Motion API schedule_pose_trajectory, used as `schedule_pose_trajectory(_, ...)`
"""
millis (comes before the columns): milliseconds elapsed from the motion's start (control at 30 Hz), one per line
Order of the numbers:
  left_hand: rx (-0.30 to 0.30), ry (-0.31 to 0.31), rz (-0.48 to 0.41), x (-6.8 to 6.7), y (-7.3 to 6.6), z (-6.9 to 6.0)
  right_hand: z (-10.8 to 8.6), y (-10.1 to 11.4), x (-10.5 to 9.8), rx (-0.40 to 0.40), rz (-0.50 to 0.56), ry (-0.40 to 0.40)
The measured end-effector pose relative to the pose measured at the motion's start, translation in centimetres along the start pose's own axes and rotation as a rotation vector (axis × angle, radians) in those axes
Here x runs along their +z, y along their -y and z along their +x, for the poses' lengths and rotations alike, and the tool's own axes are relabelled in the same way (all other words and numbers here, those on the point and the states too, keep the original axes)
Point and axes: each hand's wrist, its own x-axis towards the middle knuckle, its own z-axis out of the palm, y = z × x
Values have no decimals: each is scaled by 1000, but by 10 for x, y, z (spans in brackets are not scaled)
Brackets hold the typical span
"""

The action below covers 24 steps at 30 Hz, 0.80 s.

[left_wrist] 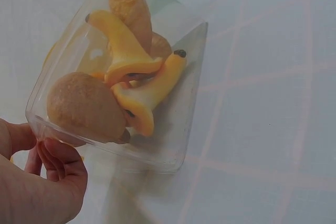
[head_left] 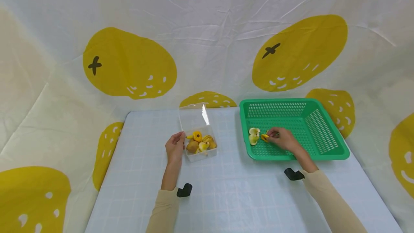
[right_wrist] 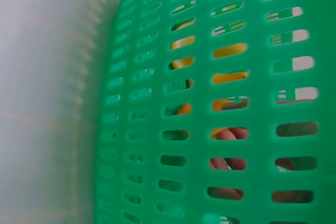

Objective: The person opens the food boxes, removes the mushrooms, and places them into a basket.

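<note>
A clear plastic box (head_left: 201, 156) with its lid raised holds several yellow and brown fruit-like pieces (head_left: 193, 146). My left hand (head_left: 174, 149) pinches the box's left edge between thumb and fingers; the left wrist view shows this hand (left_wrist: 44, 174) at the rim of the clear box (left_wrist: 173, 163). Inside the green basket (head_left: 294, 157), my right hand (head_left: 282, 138) pinches a small orange-yellow piece (head_left: 264, 138). Two pale green-yellow pieces (head_left: 254, 139) lie beside it on the left. In the right wrist view the basket wall (right_wrist: 199, 93) hides most of the hand.
A light blue checked cloth (head_left: 226, 193) covers the table. Behind and at the sides hangs a white cloth (head_left: 207, 60) with large yellow fruit prints. The basket stands to the right of the box, with a gap between them.
</note>
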Motion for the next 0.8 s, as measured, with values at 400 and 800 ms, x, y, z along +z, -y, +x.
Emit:
schedule_pose_trajectory(400, 2, -8, -6, 0, -1, -1, 3, 23, -2, -39, 59, -106)
schedule_pose_trajectory(800, 21, -7, -26, 0, -1, -2, 23, 54, 12, -101, 213, -150)
